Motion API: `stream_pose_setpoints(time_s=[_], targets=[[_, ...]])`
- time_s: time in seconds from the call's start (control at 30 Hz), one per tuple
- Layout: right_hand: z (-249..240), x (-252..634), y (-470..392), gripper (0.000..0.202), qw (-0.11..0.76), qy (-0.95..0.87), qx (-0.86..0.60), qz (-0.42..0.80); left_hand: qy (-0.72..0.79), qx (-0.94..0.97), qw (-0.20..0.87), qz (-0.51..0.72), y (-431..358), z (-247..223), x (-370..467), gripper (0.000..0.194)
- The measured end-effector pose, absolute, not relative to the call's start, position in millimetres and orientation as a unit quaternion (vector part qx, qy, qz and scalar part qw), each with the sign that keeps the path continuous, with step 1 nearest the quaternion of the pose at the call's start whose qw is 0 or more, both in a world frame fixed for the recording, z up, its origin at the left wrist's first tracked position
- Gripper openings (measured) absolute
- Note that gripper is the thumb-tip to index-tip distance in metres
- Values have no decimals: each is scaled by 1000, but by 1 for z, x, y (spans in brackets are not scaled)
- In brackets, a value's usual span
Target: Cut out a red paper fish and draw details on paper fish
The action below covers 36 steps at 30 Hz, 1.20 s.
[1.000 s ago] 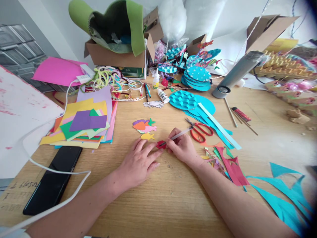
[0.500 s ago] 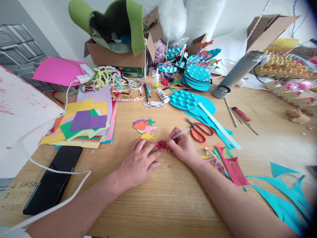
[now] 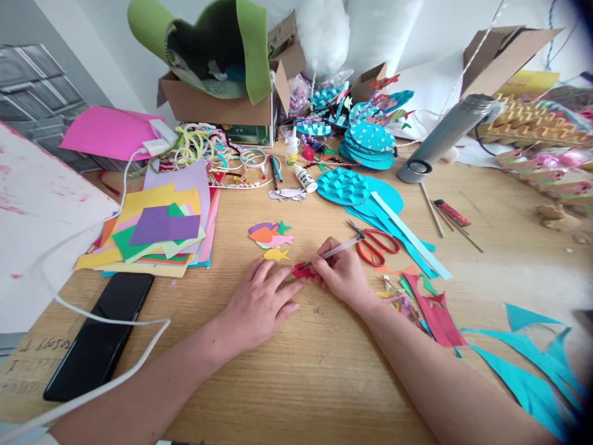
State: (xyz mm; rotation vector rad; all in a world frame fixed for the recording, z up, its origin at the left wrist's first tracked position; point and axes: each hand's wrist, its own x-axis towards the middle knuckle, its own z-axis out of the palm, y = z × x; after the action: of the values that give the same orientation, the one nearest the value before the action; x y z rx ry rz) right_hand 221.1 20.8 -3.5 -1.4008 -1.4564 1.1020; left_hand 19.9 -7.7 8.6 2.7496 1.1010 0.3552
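My right hand (image 3: 340,275) is closed around a pen (image 3: 340,248), whose tip touches a small red paper piece (image 3: 302,270) on the table. Flat on the wood with fingers spread, my left hand (image 3: 262,303) rests its fingertips at the red piece's left and lower edge. Just above those fingers lies a yellow paper fish (image 3: 277,254). Behind it sits a small group of cut shapes, with an orange fish (image 3: 264,235), a pink fish (image 3: 281,241) and a green piece (image 3: 284,227). Red-handled scissors (image 3: 377,244) lie open right of the pen.
Colored paper sheets (image 3: 164,225) and a black phone (image 3: 99,337) with a white cable across it are at left. Red paper scraps (image 3: 438,315) and blue offcuts (image 3: 532,358) lie right. Glue bottles (image 3: 306,179), blue discs (image 3: 343,187) and a metal flask (image 3: 445,139) stand or lie behind.
The pen and the fingers of my right hand have shifted very slightly over the red piece. My left hand has stayed in place.
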Motion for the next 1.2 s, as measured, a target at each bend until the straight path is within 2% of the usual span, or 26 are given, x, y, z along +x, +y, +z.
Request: stream_pose_setpoints(time_s=[0.73, 1.2], targets=[[-4, 220, 20, 16, 425, -568, -554, 435, 366, 920, 73, 123, -8, 7, 19, 39], [-3, 221, 20, 16, 398, -582, -551, 446, 366, 920, 79, 119, -7, 8, 19, 39]])
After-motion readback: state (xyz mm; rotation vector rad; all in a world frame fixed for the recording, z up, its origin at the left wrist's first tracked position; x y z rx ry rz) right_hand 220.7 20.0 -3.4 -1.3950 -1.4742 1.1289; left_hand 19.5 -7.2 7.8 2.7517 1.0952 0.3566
